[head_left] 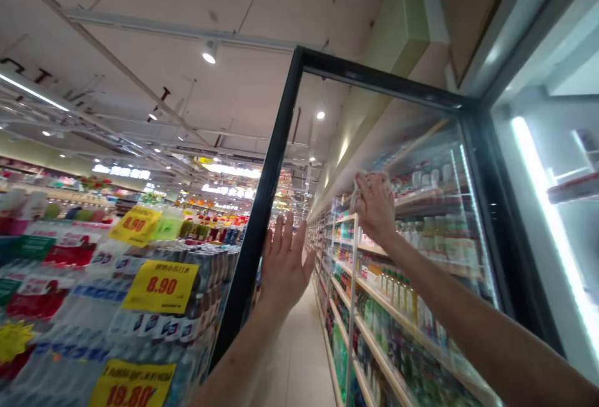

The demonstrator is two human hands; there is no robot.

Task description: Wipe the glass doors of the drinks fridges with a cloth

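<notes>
A glass cooler door (412, 145) with a black frame (266, 195) stands swung out in front of me. My left hand (284, 263) lies flat on the glass near the frame's left edge, fingers stretched upward and apart. My right hand (374, 207) is higher, pressed on the glass with its fingers closed over a pale cloth (369, 177) that shows just above the knuckles. Both forearms reach up from the lower right.
The lit cooler interior (556, 220) is at the right. Through the glass run long shelves of bottled drinks (397, 294) beside a tiled aisle (299, 357). At the left stand stacked packs of bottles with yellow price signs (161, 285).
</notes>
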